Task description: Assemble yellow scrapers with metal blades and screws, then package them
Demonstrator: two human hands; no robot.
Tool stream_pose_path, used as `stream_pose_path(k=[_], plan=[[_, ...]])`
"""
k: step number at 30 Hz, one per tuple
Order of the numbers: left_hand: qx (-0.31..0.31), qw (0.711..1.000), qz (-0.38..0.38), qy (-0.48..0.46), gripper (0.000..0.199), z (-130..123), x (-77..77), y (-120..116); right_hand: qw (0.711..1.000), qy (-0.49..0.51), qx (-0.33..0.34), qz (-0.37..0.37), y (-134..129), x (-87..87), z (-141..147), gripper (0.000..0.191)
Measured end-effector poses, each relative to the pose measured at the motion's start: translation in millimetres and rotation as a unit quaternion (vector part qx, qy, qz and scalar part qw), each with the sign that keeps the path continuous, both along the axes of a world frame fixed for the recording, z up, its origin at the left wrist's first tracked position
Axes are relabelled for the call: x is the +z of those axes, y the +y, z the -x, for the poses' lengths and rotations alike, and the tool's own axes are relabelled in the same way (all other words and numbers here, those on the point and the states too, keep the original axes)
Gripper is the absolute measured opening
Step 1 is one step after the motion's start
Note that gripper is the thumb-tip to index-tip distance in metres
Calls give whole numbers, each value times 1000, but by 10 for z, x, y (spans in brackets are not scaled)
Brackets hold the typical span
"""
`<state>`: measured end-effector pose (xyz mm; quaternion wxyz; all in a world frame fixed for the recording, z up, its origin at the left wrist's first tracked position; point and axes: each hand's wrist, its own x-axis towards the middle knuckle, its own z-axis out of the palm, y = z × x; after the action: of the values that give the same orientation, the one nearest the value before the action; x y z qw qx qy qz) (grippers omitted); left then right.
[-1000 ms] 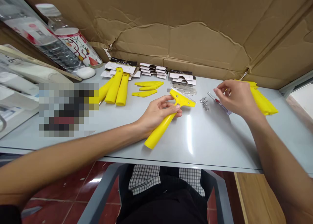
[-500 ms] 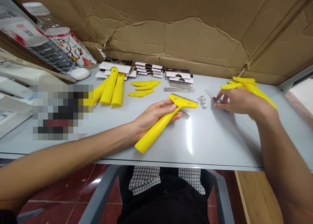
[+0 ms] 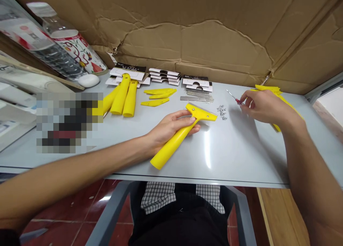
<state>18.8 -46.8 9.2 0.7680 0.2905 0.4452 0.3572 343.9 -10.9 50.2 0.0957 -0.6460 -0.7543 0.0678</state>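
My left hand [image 3: 171, 128] is closed round a yellow scraper [image 3: 177, 140] just below its wide head, thumb on top. Two screws show in the head, which points away from me; the handle end tilts toward the table's front edge. In my right hand [image 3: 264, 106] a small screwdriver [image 3: 237, 101] is pinched between the fingertips, its shaft aimed up and to the left. Between the hands lies a small heap of screws [image 3: 221, 113]. Behind the scraper head rest several thin metal blades [image 3: 197, 99].
Yellow handles [image 3: 118, 99] and loose yellow strips [image 3: 155, 102] lie left of centre. Folded cards [image 3: 164, 76] line the back by a cardboard wall [image 3: 182, 42]. More yellow parts [image 3: 291, 106] lie behind my right hand. Bottles [image 3: 72, 42] stand at the left; a blurred patch hides something there.
My right hand has lifted the screwdriver from near the table and shifted it slightly right. My left hand still holds the scraper, nearly in the same place.
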Motion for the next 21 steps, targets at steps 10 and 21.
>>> stream_pose_path(k=[10,21], plan=[[-7,1000,-15,0,37,18,-40,-10,963,216,161,3,-265,74,476,14],[-12,999,-46,21,38,7,-40,-30,964,166,205,-25,-245,-29,604,33]])
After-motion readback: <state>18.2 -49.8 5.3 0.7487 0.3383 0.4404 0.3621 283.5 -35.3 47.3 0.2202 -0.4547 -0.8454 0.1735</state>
